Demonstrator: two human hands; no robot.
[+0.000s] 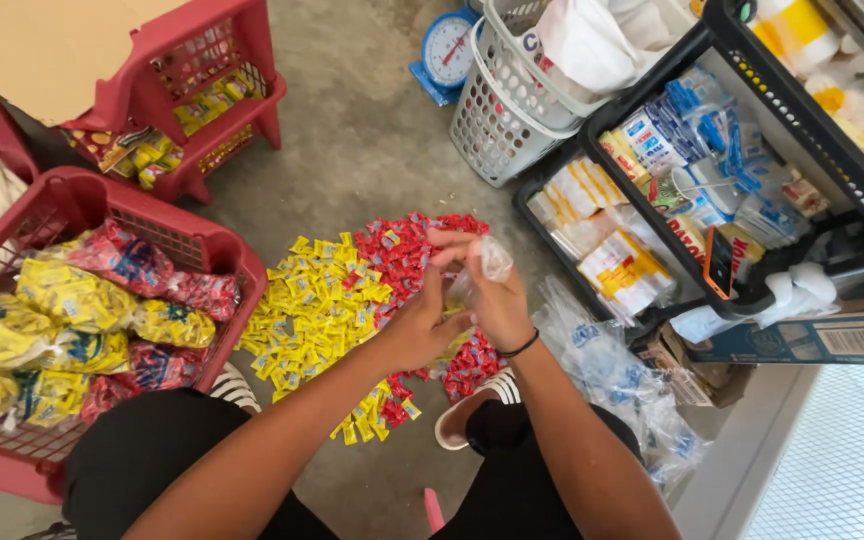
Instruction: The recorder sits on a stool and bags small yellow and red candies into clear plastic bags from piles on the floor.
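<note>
Both hands meet above the candy pile (342, 300) on the floor. The left hand (417, 325) and the right hand (497, 300) each have a closed grip on a small clear bag (487, 265). I think its mouth should stay wide and upright.

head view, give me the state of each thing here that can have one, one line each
left hand: closed on the small clear bag
right hand: pinching the same bag
small clear bag: held up between both hands, contents unclear
loose candies: spread in a pile on the floor, yellow and red
near red basket: filled with packed candy bags
black crate: open, stocked with packets
white laundry basket: upright, holding white bags
</note>
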